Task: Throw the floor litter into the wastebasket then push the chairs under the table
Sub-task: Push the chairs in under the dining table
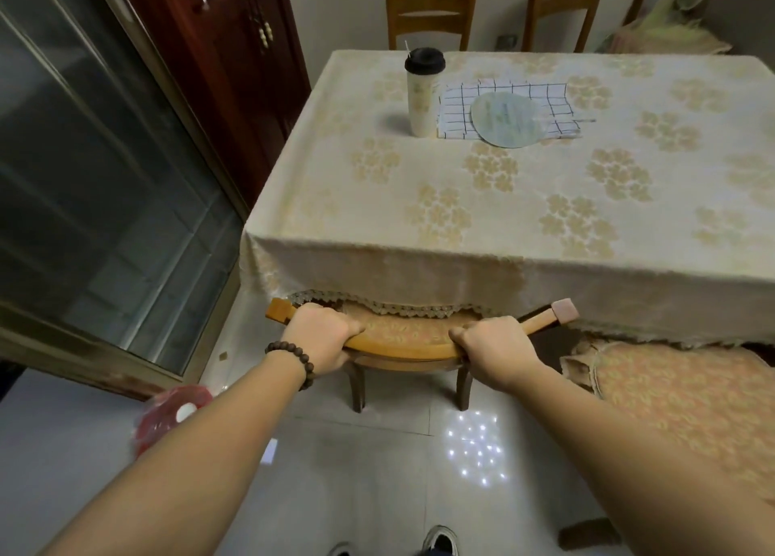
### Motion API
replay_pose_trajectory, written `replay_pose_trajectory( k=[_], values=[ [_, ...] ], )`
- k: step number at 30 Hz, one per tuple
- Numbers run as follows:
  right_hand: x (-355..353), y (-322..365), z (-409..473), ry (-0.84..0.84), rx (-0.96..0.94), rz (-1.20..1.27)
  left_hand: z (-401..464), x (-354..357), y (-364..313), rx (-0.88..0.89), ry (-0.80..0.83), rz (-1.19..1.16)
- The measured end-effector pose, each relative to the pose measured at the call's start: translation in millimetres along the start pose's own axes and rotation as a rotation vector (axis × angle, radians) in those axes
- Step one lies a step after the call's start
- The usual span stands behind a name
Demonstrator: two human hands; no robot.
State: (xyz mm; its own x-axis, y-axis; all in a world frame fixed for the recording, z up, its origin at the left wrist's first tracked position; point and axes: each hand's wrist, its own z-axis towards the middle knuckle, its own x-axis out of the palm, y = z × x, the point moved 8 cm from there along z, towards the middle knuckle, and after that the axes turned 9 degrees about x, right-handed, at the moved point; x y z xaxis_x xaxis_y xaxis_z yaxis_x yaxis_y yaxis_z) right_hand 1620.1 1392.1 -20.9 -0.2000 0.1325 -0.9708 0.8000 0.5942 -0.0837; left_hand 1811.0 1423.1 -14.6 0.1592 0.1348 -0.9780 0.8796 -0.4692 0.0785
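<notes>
A wooden chair (402,348) stands at the near edge of the table (482,203), its seat tucked under the hanging cream floral tablecloth. My left hand (321,337) grips the left part of the curved top rail of the chair's back. My right hand (488,350) grips the right part of the same rail. A second chair (671,392) with a patterned seat cushion stands to the right, pulled out from the table. A wastebasket with a red liner (167,413) sits on the floor at lower left, partly hidden by my left forearm.
On the table stand a tall cup with a black lid (421,94), a checked cloth (503,107) and a round fan (505,119). Two more chairs (432,6) stand at the far side. A glass sliding door (96,186) and dark red cabinet (235,52) line the left.
</notes>
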Motion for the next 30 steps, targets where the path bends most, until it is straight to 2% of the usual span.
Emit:
replay_pose_trajectory(
  k=[12, 20, 30],
  values=[
    [-14, 19, 67, -0.055, 0.057, 0.030, 29, 3, 78, 0.057, 0.081, 0.079],
    [-26, 15, 111, -0.060, 0.146, -0.011, 58, 3, 122, 0.111, 0.053, 0.111],
    [-24, 4, 137, -0.069, 0.121, -0.001, 77, 4, 139, 0.136, -0.030, 0.109]
  ],
)
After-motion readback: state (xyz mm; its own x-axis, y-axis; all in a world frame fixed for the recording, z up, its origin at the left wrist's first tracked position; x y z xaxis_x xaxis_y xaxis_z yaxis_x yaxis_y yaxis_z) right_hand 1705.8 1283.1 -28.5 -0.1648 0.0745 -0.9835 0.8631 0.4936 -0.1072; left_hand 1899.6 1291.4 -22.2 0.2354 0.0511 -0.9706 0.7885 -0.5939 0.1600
